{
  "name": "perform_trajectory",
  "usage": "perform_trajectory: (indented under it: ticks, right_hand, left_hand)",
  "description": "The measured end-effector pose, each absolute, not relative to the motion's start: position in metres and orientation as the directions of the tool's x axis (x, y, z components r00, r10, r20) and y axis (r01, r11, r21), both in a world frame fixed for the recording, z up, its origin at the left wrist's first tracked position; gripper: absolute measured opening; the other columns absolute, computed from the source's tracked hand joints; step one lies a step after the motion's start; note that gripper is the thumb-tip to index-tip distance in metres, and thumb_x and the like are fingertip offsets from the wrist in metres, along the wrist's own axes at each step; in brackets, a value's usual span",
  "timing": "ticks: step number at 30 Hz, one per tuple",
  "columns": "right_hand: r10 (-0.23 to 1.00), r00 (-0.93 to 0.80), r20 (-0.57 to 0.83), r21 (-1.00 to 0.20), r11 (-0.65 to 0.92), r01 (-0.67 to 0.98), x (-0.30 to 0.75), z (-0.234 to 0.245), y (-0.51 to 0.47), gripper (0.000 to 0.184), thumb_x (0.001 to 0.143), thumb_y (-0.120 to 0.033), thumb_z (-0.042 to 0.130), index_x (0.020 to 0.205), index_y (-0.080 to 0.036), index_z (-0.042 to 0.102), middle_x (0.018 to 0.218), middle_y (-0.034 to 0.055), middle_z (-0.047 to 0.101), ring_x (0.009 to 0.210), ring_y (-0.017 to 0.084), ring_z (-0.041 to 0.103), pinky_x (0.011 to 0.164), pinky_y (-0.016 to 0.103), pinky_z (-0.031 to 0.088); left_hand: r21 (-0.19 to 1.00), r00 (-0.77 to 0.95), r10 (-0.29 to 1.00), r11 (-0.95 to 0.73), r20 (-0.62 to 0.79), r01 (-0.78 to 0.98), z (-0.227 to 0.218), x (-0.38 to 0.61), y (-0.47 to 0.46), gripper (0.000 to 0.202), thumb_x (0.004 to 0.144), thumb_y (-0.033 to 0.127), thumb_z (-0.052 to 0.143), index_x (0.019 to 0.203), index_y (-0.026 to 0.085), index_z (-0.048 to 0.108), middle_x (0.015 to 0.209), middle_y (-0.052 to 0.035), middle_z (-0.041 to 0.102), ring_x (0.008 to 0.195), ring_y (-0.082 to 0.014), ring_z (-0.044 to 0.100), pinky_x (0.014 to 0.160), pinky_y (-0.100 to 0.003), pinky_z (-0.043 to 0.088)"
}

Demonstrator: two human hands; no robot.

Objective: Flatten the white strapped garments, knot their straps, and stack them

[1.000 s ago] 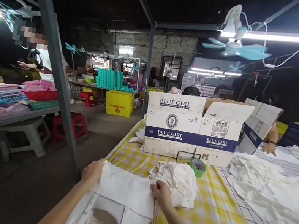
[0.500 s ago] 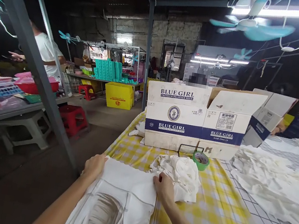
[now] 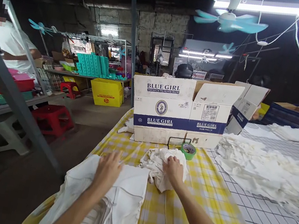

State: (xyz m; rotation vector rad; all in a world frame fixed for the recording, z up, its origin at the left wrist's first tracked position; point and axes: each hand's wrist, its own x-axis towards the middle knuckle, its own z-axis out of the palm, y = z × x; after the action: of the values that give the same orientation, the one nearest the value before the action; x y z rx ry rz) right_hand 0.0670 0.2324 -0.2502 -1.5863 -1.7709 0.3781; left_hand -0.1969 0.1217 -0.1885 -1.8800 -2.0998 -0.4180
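A stack of flat white cloth pieces, seamed and with many layered edges round a cut-out, lies in front of me on the yellow checked tablecloth. My left hand is above the far edge of this stack, fingers stretched forward and slightly blurred, pinching nothing that I can see. Farther right, my right hand has its fingers curled into a crumpled heap of white cloth. Just behind that heap sit a roll of green tape and a thin black wire stand.
A white and blue beer carton with raised flaps stands at the table's far side. More white cloth spreads over the grid-patterned cover at right. A grey metal post rises at left, near red stools. A person in white stands beyond.
My right hand has left the stack's corner and moved onto the crumpled heap. My left hand has let go of the stack's far left corner and shifted right. The view has turned rightward.
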Motion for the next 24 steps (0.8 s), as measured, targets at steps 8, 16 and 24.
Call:
perform_trajectory:
  ticks: [8, 16, 24]
  right_hand:
    - [0.952, -0.070, 0.299, -0.769, 0.284, 0.572, 0.110, -0.215, 0.232, 0.026, 0.082, -0.038, 0.038, 0.070, -0.019, 0.050, 0.064, 0.0012, 0.055, 0.062, 0.016, 0.051, 0.055, 0.024, 0.034]
    - [0.919, -0.321, 0.231, -0.762, 0.376, 0.527, 0.131, -0.235, 0.185, 0.012, 0.075, -0.026, 0.048, 0.066, -0.019, 0.049, 0.063, -0.0010, 0.052, 0.063, 0.014, 0.048, 0.057, 0.024, 0.035]
    - [0.901, -0.433, 0.030, -0.776, 0.294, 0.557, 0.159, -0.260, 0.174, 0.014, 0.067, -0.019, 0.056, 0.058, -0.019, 0.045, 0.055, -0.0034, 0.048, 0.053, 0.011, 0.043, 0.050, 0.023, 0.030]
  left_hand:
    - [0.303, 0.188, 0.967, -0.234, 0.175, 0.924, -0.199, -0.102, 0.162, 0.034, 0.081, 0.024, 0.051, 0.114, 0.021, 0.056, 0.109, -0.0086, 0.057, 0.100, -0.0220, 0.053, 0.087, -0.032, 0.037]
    - [0.330, 0.271, 0.953, -0.301, 0.134, 0.895, -0.219, -0.037, 0.228, 0.052, 0.074, 0.013, 0.049, 0.125, 0.023, 0.046, 0.120, -0.0065, 0.052, 0.104, -0.0189, 0.051, 0.085, -0.026, 0.039]
    - [0.232, 0.153, 0.981, -0.177, 0.117, 0.957, -0.222, -0.054, 0.242, 0.029, 0.079, 0.011, 0.040, 0.095, 0.019, 0.064, 0.093, -0.0083, 0.062, 0.086, -0.0203, 0.057, 0.076, -0.030, 0.039]
